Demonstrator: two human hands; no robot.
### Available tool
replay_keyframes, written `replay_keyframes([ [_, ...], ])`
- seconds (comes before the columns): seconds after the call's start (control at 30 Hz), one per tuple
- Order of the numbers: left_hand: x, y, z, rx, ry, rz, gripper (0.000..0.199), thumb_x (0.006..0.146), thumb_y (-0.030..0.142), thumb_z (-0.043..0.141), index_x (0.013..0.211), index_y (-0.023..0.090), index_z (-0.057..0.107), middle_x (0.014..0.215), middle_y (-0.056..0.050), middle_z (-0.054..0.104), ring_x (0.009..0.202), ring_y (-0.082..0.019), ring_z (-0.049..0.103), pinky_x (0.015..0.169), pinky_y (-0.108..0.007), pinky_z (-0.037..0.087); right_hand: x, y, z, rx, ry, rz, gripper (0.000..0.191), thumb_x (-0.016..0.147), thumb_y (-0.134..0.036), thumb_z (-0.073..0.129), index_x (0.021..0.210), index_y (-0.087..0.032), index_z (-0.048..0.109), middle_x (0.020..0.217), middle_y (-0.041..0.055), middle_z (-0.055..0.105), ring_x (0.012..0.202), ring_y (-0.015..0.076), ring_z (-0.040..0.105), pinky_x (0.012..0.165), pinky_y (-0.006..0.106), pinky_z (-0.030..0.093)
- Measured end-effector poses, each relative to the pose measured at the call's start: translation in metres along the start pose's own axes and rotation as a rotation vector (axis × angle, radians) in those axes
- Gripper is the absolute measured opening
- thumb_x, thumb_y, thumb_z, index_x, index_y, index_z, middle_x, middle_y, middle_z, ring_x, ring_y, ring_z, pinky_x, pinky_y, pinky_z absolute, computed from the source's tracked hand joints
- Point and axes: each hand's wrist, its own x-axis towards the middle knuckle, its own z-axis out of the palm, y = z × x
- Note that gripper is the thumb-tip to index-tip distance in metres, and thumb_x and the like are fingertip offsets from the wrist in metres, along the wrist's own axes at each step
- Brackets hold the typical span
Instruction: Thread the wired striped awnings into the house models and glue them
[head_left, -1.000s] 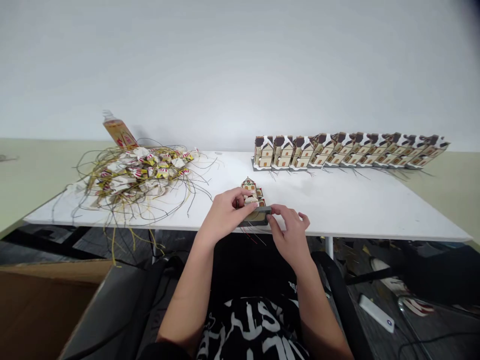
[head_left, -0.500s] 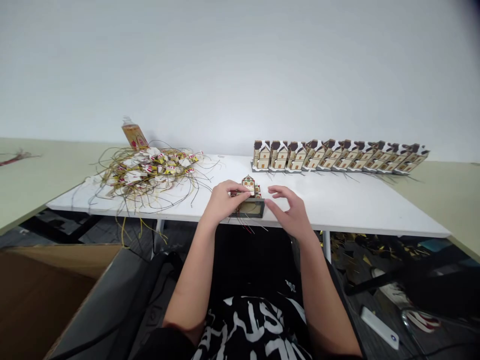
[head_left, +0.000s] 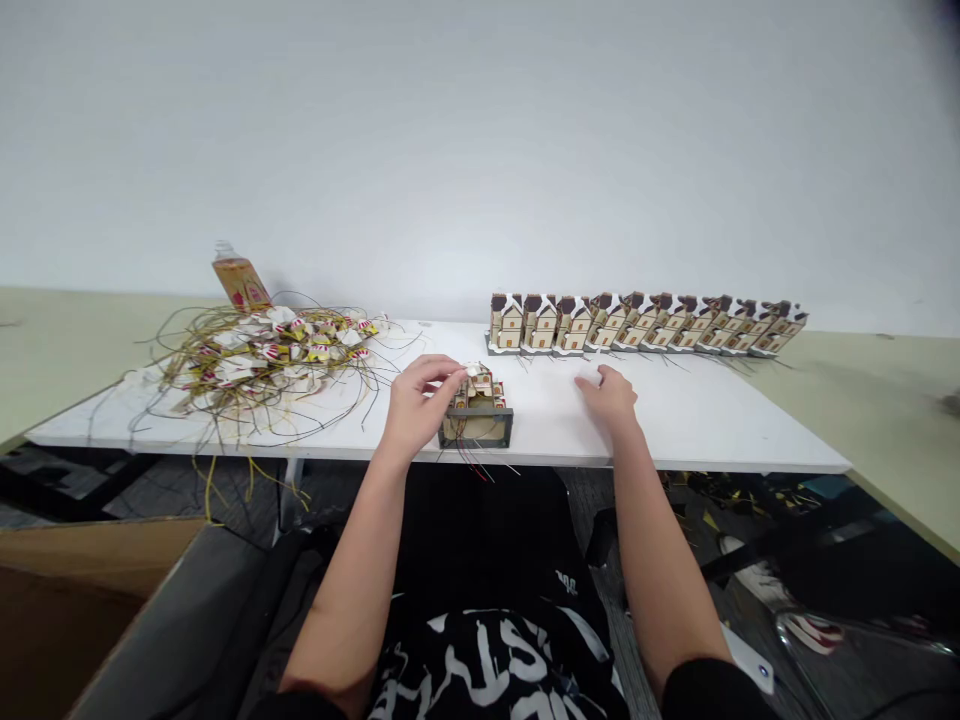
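A small model house (head_left: 480, 395) with cream walls and red trim stands at the table's front edge on a dark, frame-like base. Thin wires hang from the base, a red one among them. My left hand (head_left: 421, 405) is closed at the house's upper left, thumb and fingertips pinching it near a white piece at the top. To the right, my right hand (head_left: 611, 400) is apart from the house, low over the white table (head_left: 697, 415). Its thumb and forefinger are apart with nothing visible between them; the other fingers are partly hidden.
A row of several similar model houses (head_left: 540, 325) stands at the back right. On the left lies a tangled heap of wired red, white and yellow pieces (head_left: 277, 350), a tilted bottle (head_left: 241, 280) behind it. A cardboard box (head_left: 97, 560) is below left.
My right hand has moved right, away from the model house. My left hand has shifted to its upper left, uncovering more of the front. The camera view has shifted too.
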Motion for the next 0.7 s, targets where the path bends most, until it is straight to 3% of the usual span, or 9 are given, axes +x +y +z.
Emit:
replay_keyframes([
  [0.13,-0.004,-0.009,0.004,-0.133,0.085,-0.029,0.021,0.08,0.038,0.071,0.082,0.017,0.074,0.096,-0.008,0.068,0.086,-0.018,0.066,0.074,-0.028,0.055,-0.014,-0.008,-0.002,0.205,-0.103,-0.117,0.028,0.08,-0.041,0.06,0.095,-0.019,0.056,0.083,0.007,0.065,0.08,0.0258,0.061,0.078,0.04,0.046],
  [0.27,-0.016,-0.016,0.009,-0.232,0.161,-0.104,0.027,0.079,0.041,0.071,0.086,0.015,0.072,0.094,-0.007,0.069,0.076,-0.017,0.068,0.072,-0.03,0.058,-0.035,-0.028,-0.006,0.417,-0.221,-0.216,0.032,0.077,-0.049,0.067,0.088,-0.021,0.055,0.076,0.0005,0.062,0.067,0.0191,0.056,0.065,0.032,0.046],
  [0.43,-0.031,-0.02,0.012,-0.281,0.279,-0.141,0.026,0.079,0.041,0.071,0.085,0.016,0.069,0.09,-0.005,0.068,0.076,-0.016,0.068,0.077,-0.03,0.057,-0.055,-0.061,-0.01,0.663,-0.39,-0.286,0.031,0.075,-0.047,0.074,0.082,-0.02,0.061,0.077,0.0005,0.064,0.069,0.0164,0.057,0.062,0.027,0.047],
  [0.53,-0.035,-0.019,0.012,-0.293,0.313,-0.143,0.025,0.078,0.04,0.072,0.083,0.015,0.069,0.088,-0.005,0.068,0.075,-0.015,0.067,0.075,-0.029,0.057,-0.062,-0.066,-0.012,0.785,-0.453,-0.267,0.031,0.075,-0.046,0.075,0.075,-0.018,0.064,0.072,0.0009,0.062,0.06,0.0125,0.051,0.054,0.024,0.043],
  [0.7,-0.036,-0.017,0.015,-0.285,0.315,-0.122,0.022,0.08,0.037,0.07,0.083,0.015,0.071,0.088,-0.005,0.068,0.079,-0.015,0.066,0.075,-0.028,0.055,-0.065,-0.058,-0.014,1.006,-0.481,-0.122,0.033,0.07,-0.041,0.081,0.073,-0.02,0.056,0.057,-0.0061,0.046,0.048,0.0082,0.035,0.042,0.022,0.032],
])
